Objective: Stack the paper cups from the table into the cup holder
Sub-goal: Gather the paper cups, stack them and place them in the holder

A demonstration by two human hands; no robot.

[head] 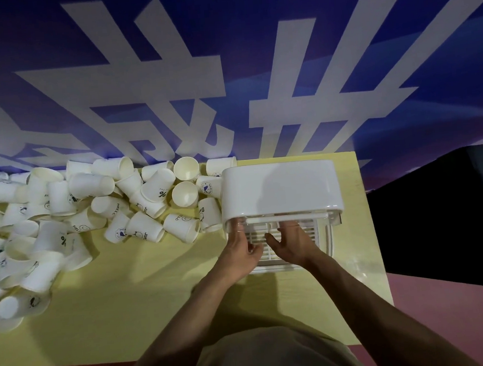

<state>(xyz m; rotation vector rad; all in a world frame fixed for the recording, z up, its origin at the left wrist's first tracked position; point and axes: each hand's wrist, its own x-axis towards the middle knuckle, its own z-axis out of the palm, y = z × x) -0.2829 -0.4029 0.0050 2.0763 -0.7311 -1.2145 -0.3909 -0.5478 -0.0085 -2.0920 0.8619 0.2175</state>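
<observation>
At the white plastic cup holder point(280, 188) on the yellow table point(128, 309), left hand point(239, 256) and right hand point(294, 244) reach under its lid, fingers spread, gripping nothing I can see; white paper cups point(96, 207) lie heaped to the left

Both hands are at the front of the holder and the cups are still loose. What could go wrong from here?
1. The loose white paper cups lie against the white plastic cup holder; shifting it may scatter them.
2. The left hand and right hand crowd the slatted tray; fingers could snag.

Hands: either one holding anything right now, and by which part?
No cup is held. Left hand and right hand both reach under the front edge of the white cup holder; whether the fingers grip it cannot be told.
</observation>
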